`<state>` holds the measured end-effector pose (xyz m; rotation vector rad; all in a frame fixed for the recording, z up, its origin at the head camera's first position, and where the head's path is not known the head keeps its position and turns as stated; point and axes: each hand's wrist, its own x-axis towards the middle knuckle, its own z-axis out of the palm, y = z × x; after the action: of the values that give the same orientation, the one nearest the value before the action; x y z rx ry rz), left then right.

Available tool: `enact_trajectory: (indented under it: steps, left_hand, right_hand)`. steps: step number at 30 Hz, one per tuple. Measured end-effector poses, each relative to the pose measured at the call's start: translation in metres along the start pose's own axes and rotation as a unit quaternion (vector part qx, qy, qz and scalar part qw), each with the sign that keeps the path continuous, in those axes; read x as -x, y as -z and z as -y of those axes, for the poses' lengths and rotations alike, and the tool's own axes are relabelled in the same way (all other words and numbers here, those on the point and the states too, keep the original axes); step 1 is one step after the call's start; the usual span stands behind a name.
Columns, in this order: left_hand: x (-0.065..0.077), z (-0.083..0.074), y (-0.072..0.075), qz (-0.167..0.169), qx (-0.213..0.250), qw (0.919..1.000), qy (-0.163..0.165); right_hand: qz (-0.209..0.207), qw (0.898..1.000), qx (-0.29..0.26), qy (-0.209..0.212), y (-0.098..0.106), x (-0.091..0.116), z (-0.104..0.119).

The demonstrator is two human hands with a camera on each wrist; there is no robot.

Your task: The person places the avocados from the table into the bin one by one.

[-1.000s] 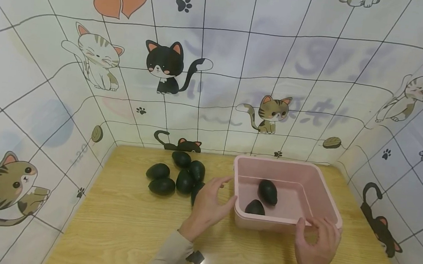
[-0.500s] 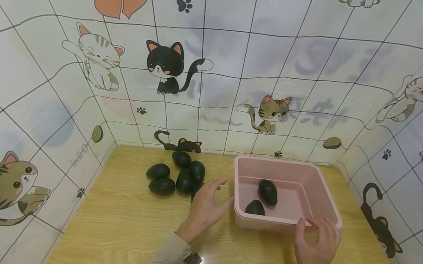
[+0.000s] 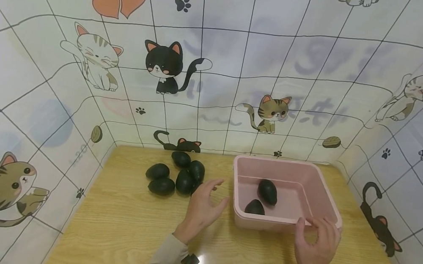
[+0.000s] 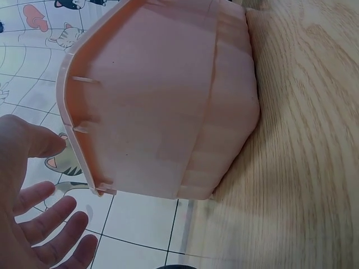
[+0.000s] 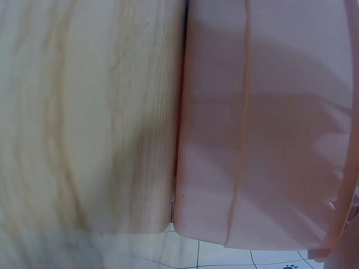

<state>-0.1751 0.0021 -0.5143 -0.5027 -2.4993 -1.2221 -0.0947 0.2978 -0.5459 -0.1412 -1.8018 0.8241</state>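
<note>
My left hand (image 3: 203, 210) hovers over the table between a group of dark green avocados (image 3: 161, 186) and the pink plastic bin (image 3: 239, 214). Its thumb and fingers are spread and hold nothing; one avocado behind it is mostly hidden. In the left wrist view the fingers (image 4: 50, 224) stay apart from the bin's outer side wall (image 4: 151, 106). At the bin's front right corner, my right hand (image 3: 317, 246) grips the rim with its thumb and bent fingers. Two avocados (image 3: 267, 192) lie inside the bin, the nearer one partly covered by the front rim.
A wood-grain table (image 3: 122, 225) carries everything. Light walls with printed cats (image 3: 164, 66) enclose it at the back and on both sides. The bin stands near the back wall. A small dark object (image 3: 190, 261) shows beside the left sleeve (image 3: 166, 257).
My left hand has drawn slightly to the left and toward me, away from the bin's left side. The right hand, the bin and the avocados stay where they were.
</note>
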Motion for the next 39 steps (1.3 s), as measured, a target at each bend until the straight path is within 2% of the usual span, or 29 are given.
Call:
enact_trajectory:
  steps: [15,22,33,39]
  left_hand:
    - [0.005,0.012,0.003,-0.033,0.007,0.9993,0.016]
    - [0.007,0.016,0.002,-0.052,-0.003,0.9986,0.007]
    - [0.01,0.022,0.001,-0.068,-0.007,0.9976,0.009]
    - [0.011,0.025,0.001,-0.073,-0.006,0.9973,0.009]
  right_hand:
    - [0.016,1.0,0.006,-0.008,0.002,0.001,0.0]
    - [0.013,1.0,0.004,-0.004,0.002,0.002,-0.001]
    - [0.002,1.0,-0.009,0.015,0.001,0.0,0.002]
    - [0.005,1.0,-0.008,0.012,0.001,0.0,0.002]
